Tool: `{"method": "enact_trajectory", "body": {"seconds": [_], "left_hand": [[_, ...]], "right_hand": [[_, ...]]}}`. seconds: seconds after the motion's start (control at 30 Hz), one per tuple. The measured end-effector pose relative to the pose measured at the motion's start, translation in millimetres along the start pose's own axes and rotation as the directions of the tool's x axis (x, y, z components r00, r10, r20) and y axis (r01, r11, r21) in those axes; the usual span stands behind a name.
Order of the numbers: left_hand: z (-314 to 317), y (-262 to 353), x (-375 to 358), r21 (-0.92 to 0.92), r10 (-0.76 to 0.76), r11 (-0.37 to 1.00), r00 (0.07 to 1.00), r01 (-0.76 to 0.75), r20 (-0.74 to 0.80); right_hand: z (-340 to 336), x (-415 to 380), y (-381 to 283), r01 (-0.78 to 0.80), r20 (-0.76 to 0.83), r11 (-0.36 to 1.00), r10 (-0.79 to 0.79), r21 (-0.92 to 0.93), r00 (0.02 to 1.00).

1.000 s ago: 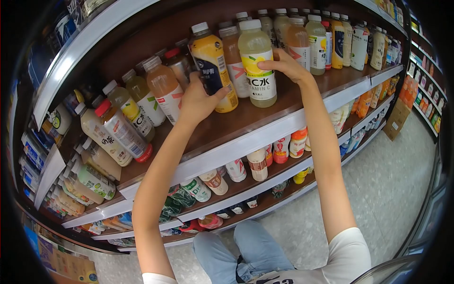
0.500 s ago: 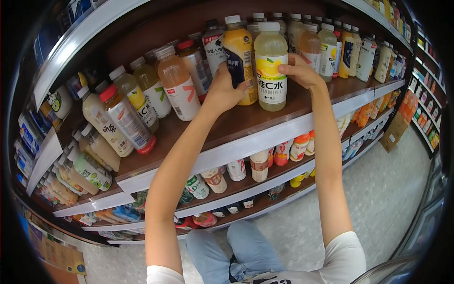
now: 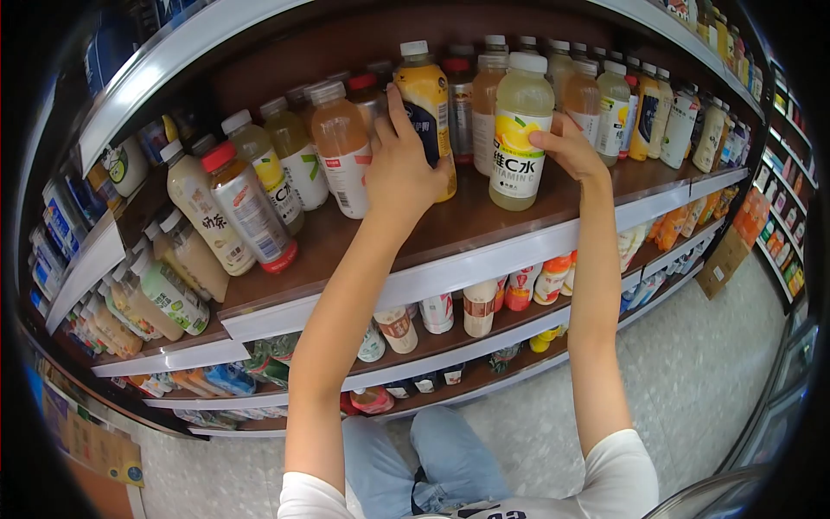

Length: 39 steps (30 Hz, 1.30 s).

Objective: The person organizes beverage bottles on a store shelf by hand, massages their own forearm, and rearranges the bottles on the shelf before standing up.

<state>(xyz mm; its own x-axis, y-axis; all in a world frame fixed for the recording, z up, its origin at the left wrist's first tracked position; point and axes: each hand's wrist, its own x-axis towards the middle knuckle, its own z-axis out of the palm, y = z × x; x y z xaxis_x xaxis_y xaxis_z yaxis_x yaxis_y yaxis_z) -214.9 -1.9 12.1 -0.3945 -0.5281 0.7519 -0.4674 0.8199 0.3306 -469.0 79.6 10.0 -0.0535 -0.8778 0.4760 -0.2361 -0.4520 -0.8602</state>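
My left hand [image 3: 405, 164] is wrapped around a yellow drink bottle [image 3: 421, 78] with a dark blue label and white cap. The bottle stands upright near the front of the shelf, its lower left side hidden by my hand. To its right, my right hand [image 3: 571, 151] grips a pale yellow vitamin C water bottle [image 3: 517, 186] from the right side, thumb across the lemon label. That bottle is also upright, close to the shelf edge. Between the two bottles, a red-capped bottle [image 3: 461, 112] and a peach-coloured drink bottle [image 3: 486, 108] show farther back.
Left of my hands stand a peach-coloured bottle [image 3: 341, 147], a red-capped bottle [image 3: 246, 208] and a milk tea bottle [image 3: 203, 208]. Several bottles [image 3: 644, 112] line the shelf to the right. A white price rail [image 3: 415, 290] edges the shelf, with more drinks below.
The yellow bottle has shifted left with my left hand, widening the space beside the vitamin C water. My right hand keeps its grip. The whole view has swung slightly.
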Motion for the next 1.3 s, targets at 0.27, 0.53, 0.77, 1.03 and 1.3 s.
{"method": "enact_trajectory", "body": {"seconds": [0.27, 0.53, 0.77, 1.03, 1.3], "left_hand": [[20.4, -3.6, 6.6, 0.002, 0.28, 0.956, 0.914, -0.292, -0.293], [18.6, -1.7, 8.7, 0.009, 0.256, 0.965, 0.93, -0.263, -0.265], [21.1, -9.5, 9.3, 0.046, 0.306, 0.951, 0.913, -0.305, -0.268], [28.4, -14.8, 11.6, 0.003, 0.276, 0.957, 0.913, -0.289, -0.3], [18.5, -1.9, -0.9, 0.138, 0.371, 0.928, 0.894, -0.346, -0.25]], "right_hand": [[14.8, -5.9, -1.2, -0.096, 0.15, 0.981, 0.122, -0.169, 0.981], [24.3, -5.9, -4.7, -0.115, 0.257, 0.977, 0.159, -0.178, 0.953], [39.7, 5.3, 6.1, 0.143, 0.048, 0.852, -0.137, -0.504, 0.989], [23.9, 4.2, 11.9, 0.155, -0.084, 0.866, -0.221, -0.476, 0.972], [-10.1, 18.5, 25.4, 0.064, -0.412, 0.773, -0.403, -0.631, 0.817]]}}
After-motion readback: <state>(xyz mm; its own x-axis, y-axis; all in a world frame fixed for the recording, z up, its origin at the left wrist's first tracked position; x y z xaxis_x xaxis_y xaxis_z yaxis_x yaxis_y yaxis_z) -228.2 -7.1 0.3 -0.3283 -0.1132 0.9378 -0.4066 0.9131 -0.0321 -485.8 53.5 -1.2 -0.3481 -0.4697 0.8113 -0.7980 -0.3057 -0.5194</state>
